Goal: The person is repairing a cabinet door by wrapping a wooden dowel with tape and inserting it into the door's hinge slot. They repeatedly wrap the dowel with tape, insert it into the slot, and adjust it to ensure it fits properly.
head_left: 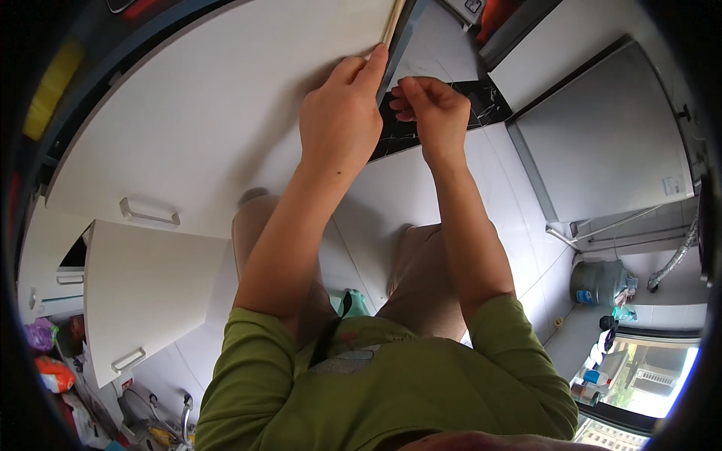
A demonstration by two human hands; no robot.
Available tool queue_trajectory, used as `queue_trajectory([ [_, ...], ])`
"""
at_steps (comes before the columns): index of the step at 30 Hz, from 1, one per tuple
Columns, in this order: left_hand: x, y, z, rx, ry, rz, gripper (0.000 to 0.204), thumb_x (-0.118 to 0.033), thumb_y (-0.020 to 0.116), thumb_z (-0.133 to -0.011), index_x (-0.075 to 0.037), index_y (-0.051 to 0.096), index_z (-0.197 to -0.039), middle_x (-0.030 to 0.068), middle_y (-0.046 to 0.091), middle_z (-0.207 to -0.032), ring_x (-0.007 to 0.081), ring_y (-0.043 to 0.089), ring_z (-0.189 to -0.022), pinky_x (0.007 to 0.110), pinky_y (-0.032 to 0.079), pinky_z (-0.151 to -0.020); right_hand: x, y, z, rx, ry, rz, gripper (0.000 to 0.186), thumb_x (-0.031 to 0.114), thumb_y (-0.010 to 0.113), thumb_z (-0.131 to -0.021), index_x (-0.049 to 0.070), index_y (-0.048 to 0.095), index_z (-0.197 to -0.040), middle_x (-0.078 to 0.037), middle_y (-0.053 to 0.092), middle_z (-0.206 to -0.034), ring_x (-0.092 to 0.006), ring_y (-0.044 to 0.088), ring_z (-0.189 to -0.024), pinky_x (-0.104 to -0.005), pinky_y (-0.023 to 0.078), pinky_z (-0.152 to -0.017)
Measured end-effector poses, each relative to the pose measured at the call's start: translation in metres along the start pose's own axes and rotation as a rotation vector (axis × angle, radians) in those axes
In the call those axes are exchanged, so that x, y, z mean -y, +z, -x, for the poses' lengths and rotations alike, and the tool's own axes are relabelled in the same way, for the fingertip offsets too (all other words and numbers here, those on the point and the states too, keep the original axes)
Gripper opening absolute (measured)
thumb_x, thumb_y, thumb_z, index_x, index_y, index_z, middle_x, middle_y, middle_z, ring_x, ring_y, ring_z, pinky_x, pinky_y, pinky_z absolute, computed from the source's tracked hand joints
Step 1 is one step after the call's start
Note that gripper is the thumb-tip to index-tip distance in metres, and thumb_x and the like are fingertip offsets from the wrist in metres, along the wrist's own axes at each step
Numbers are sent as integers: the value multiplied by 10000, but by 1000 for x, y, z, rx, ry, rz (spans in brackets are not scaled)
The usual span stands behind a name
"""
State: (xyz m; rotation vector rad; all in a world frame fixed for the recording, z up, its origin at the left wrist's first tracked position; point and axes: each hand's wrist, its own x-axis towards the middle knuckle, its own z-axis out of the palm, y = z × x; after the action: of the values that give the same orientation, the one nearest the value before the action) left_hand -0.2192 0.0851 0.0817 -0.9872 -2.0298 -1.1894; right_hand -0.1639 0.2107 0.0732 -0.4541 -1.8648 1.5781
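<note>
My left hand (342,113) is at the right edge of a large white cabinet door (188,105). Its index finger points up along that edge, with the tip at the lower end of a narrow beige strip (392,24). The other fingers are bent and the thumb is hidden, so what they grip does not show. Just to the right, apart from the left hand, my right hand (438,113) is curled with thumb and forefinger drawn together. Anything pinched there is too small to make out. A dark frame edge (401,45) runs between the hands.
A second white door (150,301) with a metal handle hangs at lower left, near bags and a faucet (186,413). Black marbled flooring (481,101) crosses beyond my hands. At right are a grey appliance (602,143), a water jug (598,283) and a window (647,368).
</note>
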Motion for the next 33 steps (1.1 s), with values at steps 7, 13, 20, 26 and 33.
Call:
queue_trajectory([
  [7, -3, 13, 8, -6, 89, -225, 444, 28, 587, -764, -92, 580, -1191, 47, 590, -934, 233, 621, -739, 332, 518, -596, -17, -2, 9, 22, 8, 1, 142, 101, 637, -844, -28, 671, -891, -70, 670, -733, -107, 638, -625, -221, 511, -545],
  [13, 10, 12, 10, -165, 125, -113, 180, -70, 599, -839, -60, 605, -1019, 81, 634, -822, 270, 629, -706, 349, 520, -584, -14, -11, 16, 75, 48, 9, 142, 105, 631, -852, -14, 669, -919, -72, 667, -759, -114, 638, -642, -225, 505, -549],
  [20, 11, 6, 13, -82, -44, -9, 71, -84, 598, -849, -43, 626, -900, 109, 656, -827, 298, 631, -718, 361, 513, -608, -16, -11, 16, 158, 1, -59, 166, 110, 605, -878, -16, 653, -976, -71, 675, -842, -125, 644, -687, -221, 510, -556],
  [26, -10, -11, 11, -142, 23, -21, 125, -73, 614, -837, -42, 632, -957, 98, 641, -845, 273, 616, -714, 333, 498, -605, -11, -4, 14, 148, 39, -78, 172, 118, 597, -885, -20, 652, -973, -69, 671, -837, -121, 638, -672, -225, 512, -545],
  [33, -9, -96, 47, -530, 214, -462, 634, -216, 702, -805, 47, 370, -1277, 214, 410, -1253, 319, 437, -1117, 386, 411, -854, -16, -8, 15, 139, -41, 7, 173, 132, 591, -891, -15, 651, -961, -76, 670, -830, -124, 635, -653, -227, 512, -545],
])
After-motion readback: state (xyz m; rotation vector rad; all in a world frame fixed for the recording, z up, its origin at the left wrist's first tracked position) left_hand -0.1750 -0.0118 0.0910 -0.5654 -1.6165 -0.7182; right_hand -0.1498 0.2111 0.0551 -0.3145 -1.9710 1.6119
